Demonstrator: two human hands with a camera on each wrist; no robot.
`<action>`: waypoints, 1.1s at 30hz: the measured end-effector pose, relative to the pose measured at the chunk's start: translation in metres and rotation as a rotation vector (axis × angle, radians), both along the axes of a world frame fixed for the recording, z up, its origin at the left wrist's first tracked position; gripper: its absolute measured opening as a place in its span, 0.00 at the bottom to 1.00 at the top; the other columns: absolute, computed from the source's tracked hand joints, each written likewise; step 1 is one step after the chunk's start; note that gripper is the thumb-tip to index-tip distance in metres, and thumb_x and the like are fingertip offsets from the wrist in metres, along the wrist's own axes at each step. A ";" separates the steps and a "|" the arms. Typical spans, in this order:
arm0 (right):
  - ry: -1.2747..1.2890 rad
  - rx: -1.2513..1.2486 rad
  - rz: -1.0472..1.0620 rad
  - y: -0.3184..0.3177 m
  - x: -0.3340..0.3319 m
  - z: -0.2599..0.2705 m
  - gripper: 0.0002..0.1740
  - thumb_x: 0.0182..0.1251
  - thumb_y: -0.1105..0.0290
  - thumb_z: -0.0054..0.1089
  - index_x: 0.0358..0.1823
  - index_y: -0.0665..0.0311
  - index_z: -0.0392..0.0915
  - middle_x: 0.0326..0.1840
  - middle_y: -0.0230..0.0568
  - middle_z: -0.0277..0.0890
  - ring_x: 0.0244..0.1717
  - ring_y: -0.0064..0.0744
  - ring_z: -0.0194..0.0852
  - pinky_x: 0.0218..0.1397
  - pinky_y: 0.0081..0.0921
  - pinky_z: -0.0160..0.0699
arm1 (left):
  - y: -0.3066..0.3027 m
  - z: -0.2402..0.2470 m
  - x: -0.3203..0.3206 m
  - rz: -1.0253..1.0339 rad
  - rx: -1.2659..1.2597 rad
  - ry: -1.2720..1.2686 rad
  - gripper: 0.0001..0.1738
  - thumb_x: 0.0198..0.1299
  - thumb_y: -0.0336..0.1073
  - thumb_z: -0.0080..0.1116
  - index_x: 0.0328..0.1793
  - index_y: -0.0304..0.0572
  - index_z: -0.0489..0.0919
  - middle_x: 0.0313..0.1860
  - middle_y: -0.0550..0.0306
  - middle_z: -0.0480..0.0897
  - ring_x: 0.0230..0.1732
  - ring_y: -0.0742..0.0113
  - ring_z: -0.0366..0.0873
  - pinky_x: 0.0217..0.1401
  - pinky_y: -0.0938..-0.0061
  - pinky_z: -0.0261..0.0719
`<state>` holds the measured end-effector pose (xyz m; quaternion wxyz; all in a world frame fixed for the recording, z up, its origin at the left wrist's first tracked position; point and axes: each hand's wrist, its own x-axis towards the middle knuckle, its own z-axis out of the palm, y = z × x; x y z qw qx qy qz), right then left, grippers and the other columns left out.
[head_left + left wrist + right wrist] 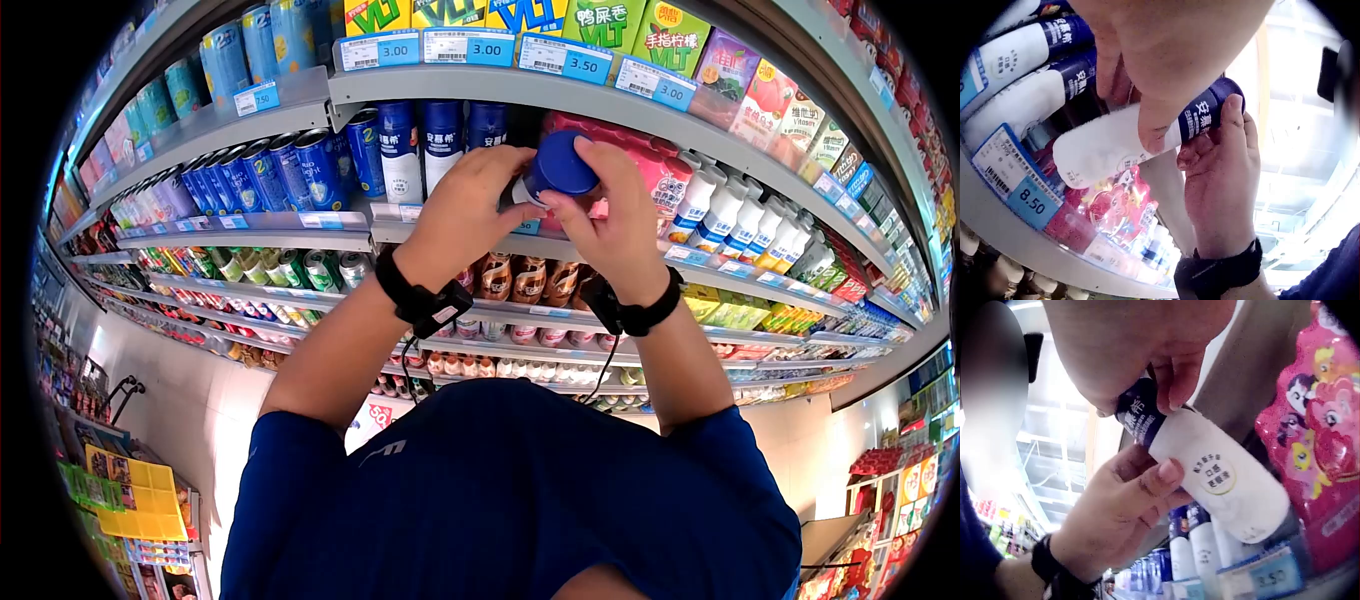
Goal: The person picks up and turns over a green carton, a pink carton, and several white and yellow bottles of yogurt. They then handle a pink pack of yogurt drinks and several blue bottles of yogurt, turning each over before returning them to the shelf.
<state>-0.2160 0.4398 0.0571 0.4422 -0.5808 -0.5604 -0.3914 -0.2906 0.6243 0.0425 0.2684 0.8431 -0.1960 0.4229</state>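
Note:
A white bottle with a dark blue top [566,165] is held between both hands in front of the shelf. My left hand [477,205] grips its white body, thumb across the side, as the left wrist view shows. Around the blue upper part curl the fingers of my right hand [615,215]. The bottle [1104,147] lies tilted in the left wrist view, its blue end toward the right hand [1219,169]. In the right wrist view the bottle [1219,475] shows a round printed mark on its white side.
Matching blue-and-white bottles [443,140] stand on the shelf behind the left hand. Pink cartoon-printed packs [1325,444] sit beside them. Blue cans [320,170] line the left, small white-capped bottles [730,215] the right. A shelf edge with price tags [465,47] runs above.

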 end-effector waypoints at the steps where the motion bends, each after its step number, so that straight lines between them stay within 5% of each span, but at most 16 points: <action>1: -0.005 0.001 0.001 0.002 0.003 -0.004 0.33 0.60 0.62 0.78 0.63 0.65 0.74 0.56 0.53 0.79 0.34 0.36 0.84 0.34 0.29 0.85 | 0.000 -0.003 0.002 0.115 0.104 -0.109 0.34 0.50 0.35 0.76 0.64 0.37 0.77 0.56 0.47 0.82 0.56 0.47 0.79 0.60 0.61 0.78; 5: -0.171 -0.011 -0.177 0.009 0.016 -0.012 0.31 0.59 0.62 0.78 0.61 0.66 0.76 0.54 0.56 0.80 0.40 0.50 0.86 0.42 0.36 0.88 | -0.002 -0.014 0.008 0.246 0.112 -0.142 0.34 0.49 0.36 0.76 0.64 0.37 0.77 0.53 0.48 0.82 0.56 0.47 0.77 0.59 0.59 0.77; 8: 0.005 -0.080 -0.185 0.014 0.018 -0.012 0.29 0.59 0.63 0.76 0.60 0.65 0.77 0.50 0.54 0.82 0.41 0.54 0.83 0.46 0.39 0.84 | -0.003 -0.017 0.011 0.266 0.088 -0.086 0.35 0.47 0.33 0.76 0.64 0.37 0.76 0.54 0.47 0.80 0.54 0.47 0.76 0.60 0.59 0.77; 16: -0.121 -0.081 -0.437 0.037 0.033 0.002 0.26 0.68 0.60 0.66 0.64 0.63 0.75 0.53 0.54 0.81 0.61 0.56 0.70 0.69 0.54 0.57 | -0.009 -0.014 0.017 0.341 0.079 -0.207 0.45 0.42 0.31 0.80 0.69 0.39 0.71 0.60 0.46 0.73 0.59 0.42 0.71 0.63 0.55 0.72; 22: -0.191 -0.063 -0.674 0.059 0.052 0.014 0.24 0.65 0.57 0.65 0.59 0.58 0.81 0.53 0.51 0.82 0.62 0.58 0.73 0.69 0.62 0.57 | 0.001 -0.017 0.017 0.370 0.110 -0.163 0.43 0.44 0.32 0.79 0.69 0.40 0.72 0.60 0.46 0.73 0.59 0.44 0.70 0.64 0.55 0.72; 33: -0.183 -0.211 -0.530 0.071 0.040 0.023 0.20 0.66 0.57 0.63 0.56 0.54 0.84 0.54 0.44 0.83 0.60 0.51 0.76 0.66 0.57 0.62 | 0.022 -0.033 -0.005 0.374 0.038 -0.152 0.33 0.53 0.33 0.68 0.67 0.35 0.73 0.60 0.43 0.73 0.59 0.42 0.71 0.65 0.55 0.71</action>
